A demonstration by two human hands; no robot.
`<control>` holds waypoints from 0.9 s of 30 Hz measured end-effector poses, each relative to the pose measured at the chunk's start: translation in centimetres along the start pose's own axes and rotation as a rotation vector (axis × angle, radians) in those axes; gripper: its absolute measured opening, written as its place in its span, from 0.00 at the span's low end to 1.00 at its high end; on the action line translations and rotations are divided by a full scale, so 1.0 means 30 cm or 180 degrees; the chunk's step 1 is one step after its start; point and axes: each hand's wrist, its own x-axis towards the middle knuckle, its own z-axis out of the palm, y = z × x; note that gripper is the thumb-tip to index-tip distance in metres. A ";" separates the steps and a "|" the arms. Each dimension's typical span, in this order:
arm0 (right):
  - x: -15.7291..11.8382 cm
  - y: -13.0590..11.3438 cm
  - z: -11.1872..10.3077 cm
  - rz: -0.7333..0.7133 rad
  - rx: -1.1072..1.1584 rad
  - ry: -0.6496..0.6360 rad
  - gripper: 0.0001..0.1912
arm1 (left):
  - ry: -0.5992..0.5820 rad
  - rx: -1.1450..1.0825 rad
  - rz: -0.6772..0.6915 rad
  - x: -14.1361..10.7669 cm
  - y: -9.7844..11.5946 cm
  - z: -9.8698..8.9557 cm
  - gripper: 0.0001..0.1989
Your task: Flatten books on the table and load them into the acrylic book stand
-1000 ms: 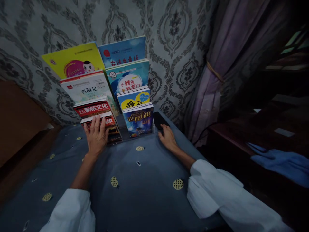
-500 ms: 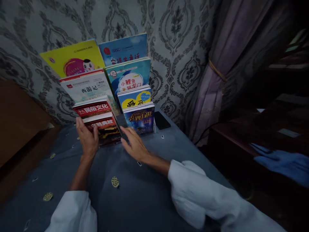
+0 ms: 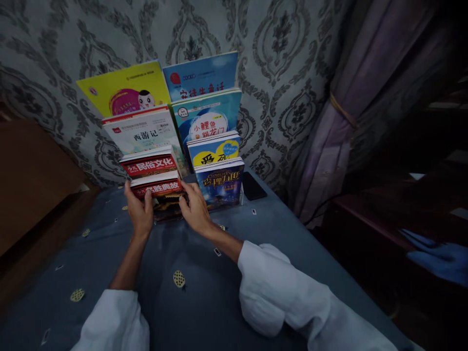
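Observation:
My left hand [image 3: 140,210] is closed round the left side of a front book [image 3: 161,187] with a red band and white Chinese title, its thumb on the cover. On the same book's right side, my right hand [image 3: 196,208] has its thumb on the front and fingers on the edge. Right behind it stands another red-topped book [image 3: 153,165]. Further back in this left row are a pale book [image 3: 142,132] and a taller yellow one [image 3: 124,90]. Close to my right hand, the right row begins with a dark blue book [image 3: 221,185].
Behind the dark blue book are a blue-and-yellow book [image 3: 215,149], a teal book [image 3: 208,114] and a tall blue book [image 3: 204,73]. A black phone-like slab [image 3: 253,186] lies right of them on the dark blue cloth [image 3: 204,302]. Patterned wall behind; tied curtain [image 3: 325,156] at right.
My right hand has moved left from the gap between the rows onto the front red-banded book's right edge. My left hand keeps its hold. The whole view has shifted slightly.

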 end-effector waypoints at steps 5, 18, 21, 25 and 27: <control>0.003 -0.001 0.001 -0.0026 0.0008 0.0015 0.28 | -0.0027 -0.0053 -0.0144 -0.001 0.008 0.002 0.36; -0.010 0.017 0.006 -0.0095 -0.0068 -0.0130 0.32 | -0.0059 -0.0434 -0.0245 -0.001 0.017 0.003 0.37; -0.051 0.020 -0.005 -0.0074 -0.0185 -0.0120 0.32 | -0.0030 -0.0362 -0.0079 0.012 0.025 -0.015 0.36; -0.135 0.053 -0.082 -0.0176 -0.0247 -0.0304 0.21 | 0.0120 -0.0248 0.0309 0.048 0.086 -0.055 0.30; -0.182 0.094 -0.155 0.0035 -0.0389 -0.0440 0.16 | 0.0128 -0.0331 0.0433 0.057 0.150 -0.093 0.26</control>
